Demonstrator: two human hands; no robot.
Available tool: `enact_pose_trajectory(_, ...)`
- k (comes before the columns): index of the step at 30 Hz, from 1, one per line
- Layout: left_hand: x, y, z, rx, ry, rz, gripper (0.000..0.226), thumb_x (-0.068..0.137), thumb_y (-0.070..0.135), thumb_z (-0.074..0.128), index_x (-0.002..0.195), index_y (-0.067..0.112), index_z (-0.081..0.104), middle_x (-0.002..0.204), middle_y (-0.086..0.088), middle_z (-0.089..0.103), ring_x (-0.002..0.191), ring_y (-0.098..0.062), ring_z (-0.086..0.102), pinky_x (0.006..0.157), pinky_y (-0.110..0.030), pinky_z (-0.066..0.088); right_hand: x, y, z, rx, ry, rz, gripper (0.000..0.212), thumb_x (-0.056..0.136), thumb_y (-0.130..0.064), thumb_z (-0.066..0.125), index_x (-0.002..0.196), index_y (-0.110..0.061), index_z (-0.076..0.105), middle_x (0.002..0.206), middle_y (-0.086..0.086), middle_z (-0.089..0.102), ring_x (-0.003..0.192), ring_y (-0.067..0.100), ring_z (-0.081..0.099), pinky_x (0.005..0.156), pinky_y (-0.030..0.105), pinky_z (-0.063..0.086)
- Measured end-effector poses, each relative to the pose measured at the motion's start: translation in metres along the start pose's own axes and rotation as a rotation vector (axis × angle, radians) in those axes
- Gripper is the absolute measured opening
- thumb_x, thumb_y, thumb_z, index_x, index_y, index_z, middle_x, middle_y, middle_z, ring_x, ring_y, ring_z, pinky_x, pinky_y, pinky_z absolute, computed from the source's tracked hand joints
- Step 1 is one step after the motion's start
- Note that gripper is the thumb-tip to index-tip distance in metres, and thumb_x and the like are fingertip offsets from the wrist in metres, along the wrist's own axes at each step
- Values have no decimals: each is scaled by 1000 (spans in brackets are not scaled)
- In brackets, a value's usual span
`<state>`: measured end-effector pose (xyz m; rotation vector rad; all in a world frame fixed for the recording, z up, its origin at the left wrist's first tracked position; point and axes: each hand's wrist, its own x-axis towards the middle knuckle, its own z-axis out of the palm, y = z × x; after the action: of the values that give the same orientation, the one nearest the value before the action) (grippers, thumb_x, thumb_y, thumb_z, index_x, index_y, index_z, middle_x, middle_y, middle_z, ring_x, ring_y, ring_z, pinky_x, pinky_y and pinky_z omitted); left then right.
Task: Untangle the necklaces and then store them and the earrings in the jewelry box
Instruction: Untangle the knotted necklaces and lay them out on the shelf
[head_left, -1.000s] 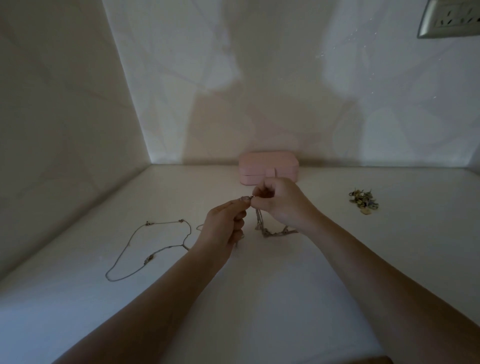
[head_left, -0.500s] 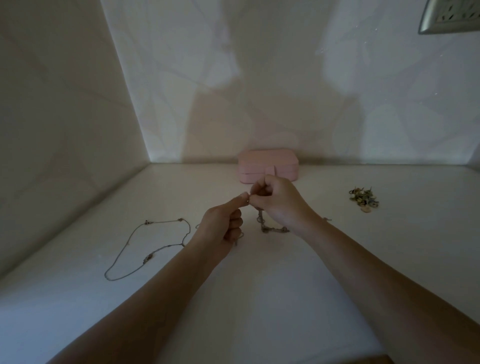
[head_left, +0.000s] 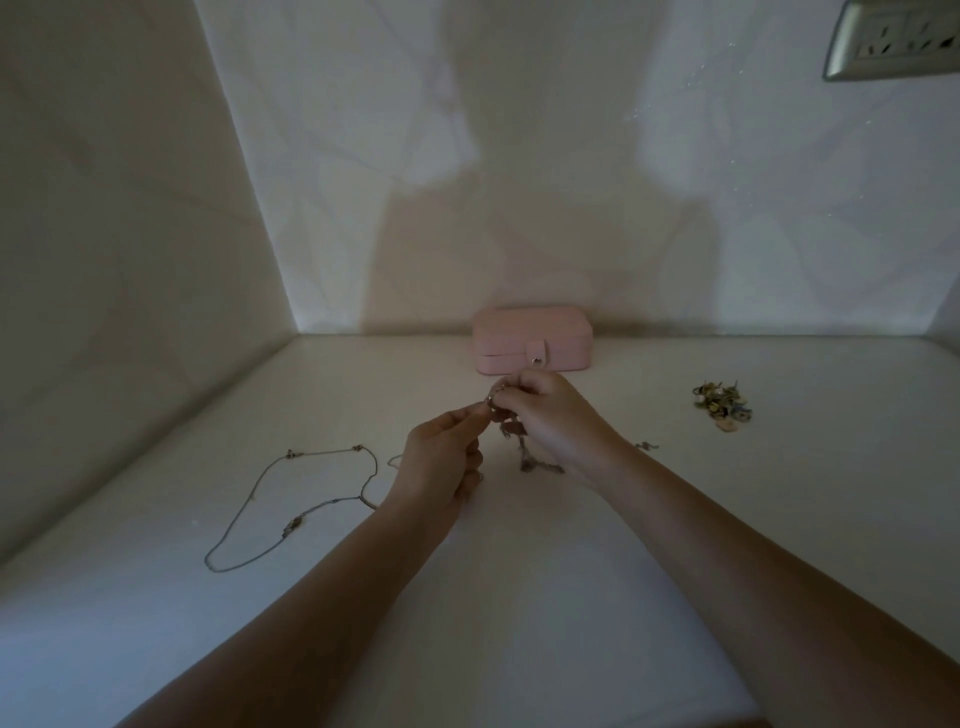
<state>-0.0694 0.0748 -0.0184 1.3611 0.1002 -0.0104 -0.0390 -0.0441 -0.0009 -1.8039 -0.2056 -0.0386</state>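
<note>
Untangling underway: I log left hand (head_left: 441, 457) and right hand (head_left: 550, 415) each pinching the knotted necklaces (head_left: 524, 452). Next move, I judge, needs gentle teasing apart; far jewelry box (head_left: 532, 340) is latched.

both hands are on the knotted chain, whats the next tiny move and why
Probably ease the two pinches slightly apart to loosen the knot. The left hand and right hand both pinch the tangled silvery metal chain close together, its rest hanging to the white tabletop, so it looks not yet free. The pink rectangular jewelry box behind is shut; storing can wait.
</note>
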Motion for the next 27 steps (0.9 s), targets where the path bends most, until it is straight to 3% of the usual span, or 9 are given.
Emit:
enact_pose_trajectory(3, 0, -1, 0, 40, -5, 5, 20, 97, 18, 54, 98, 3, 68, 46, 10, 29, 38, -5, 22, 33, -17, 21, 0, 0, 4, 125, -58, 32, 22, 94, -10, 53, 74, -10, 62, 74, 5, 61, 73, 16, 57, 72, 32, 48)
enact_pose_trajectory(7, 1, 1, -3, 12, 9, -4, 13, 94, 18, 59, 92, 9, 69, 45, 9, 28, 38, -6, 22, 33, -18, 22, 1, 1, -2, -49, -35, -39, 17, 94, -17, 58, 78, -13, 64, 67, -8, 64, 61, 5, 59, 72, 27, 49)
enact_pose_trajectory(11, 2, 4, -5, -34, 24, -11, 18, 92, 14, 61, 74, 14, 64, 46, 8, 26, 38, -6, 21, 32, -18, 22, 1, -1, -9, -102, -41, -46, 10, 89, -13, 62, 80, -13, 65, 71, 2, 65, 62, 7, 63, 76, 35, 53)
enact_pose_trajectory(15, 1, 3, -2, -42, 9, -11, 23, 93, 13, 57, 70, 14, 57, 51, 6, 23, 40, -7, 18, 33, -18, 18, -3, -5, -10, -238, 20, -97, 12, 84, -14, 67, 75, -13, 59, 72, -2, 61, 55, 6, 59, 56, 17, 46)
enact_pose_trajectory(20, 2, 4, 2, -103, -61, -83, 30, 96, 28, 51, 67, 21, 51, 52, 8, 26, 41, -6, 19, 37, -19, 13, -8, -3, 7, -305, 78, -152, 12, 92, -22, 57, 82, -15, 55, 84, 3, 65, 57, 12, 55, 49, 20, 44)
enact_pose_trajectory(23, 4, 3, -2, 9, -41, -30, 32, 96, 34, 53, 69, 17, 54, 59, 5, 34, 41, -6, 25, 36, -19, 22, -8, -2, 9, -328, 11, -152, 10, 92, -20, 57, 83, -19, 55, 80, -2, 63, 61, 5, 54, 51, 14, 37)
enact_pose_trajectory(25, 6, 2, -6, 58, -11, 10, 30, 95, 34, 56, 73, 13, 56, 65, 2, 36, 42, -7, 27, 34, -19, 28, -6, -3, 1, -235, -61, -86, 12, 89, -16, 63, 79, -18, 58, 69, -5, 61, 57, 2, 53, 53, 15, 39)
enact_pose_trajectory(27, 7, 1, -10, 88, -20, 34, 28, 94, 34, 57, 81, 10, 63, 67, 1, 36, 44, -6, 27, 35, -17, 28, -4, -4, -9, 32, -206, 8, 14, 86, -9, 66, 76, -15, 59, 67, -4, 62, 66, 7, 58, 67, 19, 46)
